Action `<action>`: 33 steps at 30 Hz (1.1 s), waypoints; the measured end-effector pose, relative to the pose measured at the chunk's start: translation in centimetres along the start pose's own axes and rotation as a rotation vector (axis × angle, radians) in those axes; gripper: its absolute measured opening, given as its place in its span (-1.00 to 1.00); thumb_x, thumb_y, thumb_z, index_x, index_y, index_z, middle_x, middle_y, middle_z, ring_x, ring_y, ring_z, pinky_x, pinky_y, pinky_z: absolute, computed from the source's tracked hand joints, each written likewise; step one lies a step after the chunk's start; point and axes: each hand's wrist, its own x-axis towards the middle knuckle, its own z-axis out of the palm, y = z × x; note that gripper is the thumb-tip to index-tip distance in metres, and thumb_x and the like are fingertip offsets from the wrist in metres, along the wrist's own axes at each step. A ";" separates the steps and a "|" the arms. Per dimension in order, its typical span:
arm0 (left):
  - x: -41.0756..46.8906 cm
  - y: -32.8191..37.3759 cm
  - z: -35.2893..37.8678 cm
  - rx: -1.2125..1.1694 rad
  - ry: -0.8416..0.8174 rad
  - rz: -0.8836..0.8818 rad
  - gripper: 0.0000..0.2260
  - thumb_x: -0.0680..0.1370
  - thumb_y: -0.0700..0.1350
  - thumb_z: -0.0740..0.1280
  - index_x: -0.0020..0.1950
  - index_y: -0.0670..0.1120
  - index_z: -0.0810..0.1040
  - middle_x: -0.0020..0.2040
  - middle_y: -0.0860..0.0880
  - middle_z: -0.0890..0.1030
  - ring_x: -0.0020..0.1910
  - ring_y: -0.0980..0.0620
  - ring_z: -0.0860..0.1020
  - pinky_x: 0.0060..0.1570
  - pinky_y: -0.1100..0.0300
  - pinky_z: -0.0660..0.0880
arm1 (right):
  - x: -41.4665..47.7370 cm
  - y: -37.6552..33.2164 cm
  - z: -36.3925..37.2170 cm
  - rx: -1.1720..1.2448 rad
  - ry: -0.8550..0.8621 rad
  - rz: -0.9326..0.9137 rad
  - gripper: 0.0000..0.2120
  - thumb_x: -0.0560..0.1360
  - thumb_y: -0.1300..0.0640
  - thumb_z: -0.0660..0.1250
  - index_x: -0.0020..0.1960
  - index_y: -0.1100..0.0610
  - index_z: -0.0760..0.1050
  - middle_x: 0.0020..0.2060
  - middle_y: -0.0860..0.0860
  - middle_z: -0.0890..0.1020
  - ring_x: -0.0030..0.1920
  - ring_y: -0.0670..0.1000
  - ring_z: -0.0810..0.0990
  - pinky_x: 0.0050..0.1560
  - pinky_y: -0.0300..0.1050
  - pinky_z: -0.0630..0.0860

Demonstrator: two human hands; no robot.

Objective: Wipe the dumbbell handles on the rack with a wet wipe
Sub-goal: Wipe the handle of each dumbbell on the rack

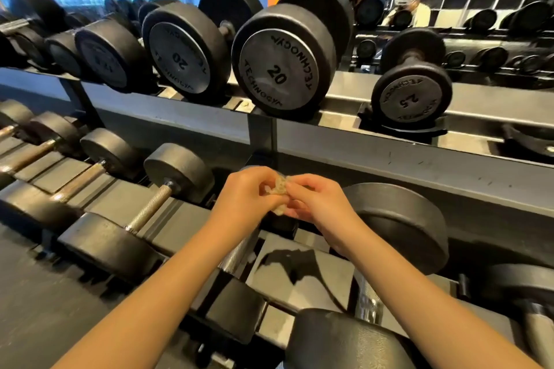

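I see both hands meeting over the near, lower shelf of the rack (389, 156). The left hand (245, 192) and right hand (317, 201) each pinch the wipe (280, 192) in curled fingertips, holding it up between them. The wipe is a small crumpled wad, pale yellowish-tan and grubby-looking. Just below it lies a knurled silver handle (236, 255), partly hidden by the left forearm; a second handle (149, 207) lies further left. 2 dumbbells (281, 69) marked 20 sit on the far shelf.
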 end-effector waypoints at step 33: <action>25.4 10.0 -1.5 0.888 -0.249 0.495 -0.77 0.43 -0.14 0.35 0.03 -0.18 0.64 0.04 -0.13 0.63 0.17 -0.19 0.54 0.34 -0.08 0.17 | 9.9 -17.8 -18.3 -0.675 0.821 -0.201 -0.92 0.51 0.18 0.33 -0.12 0.03 0.56 -0.31 -0.17 0.56 -0.26 -0.19 0.53 -0.26 -0.47 0.40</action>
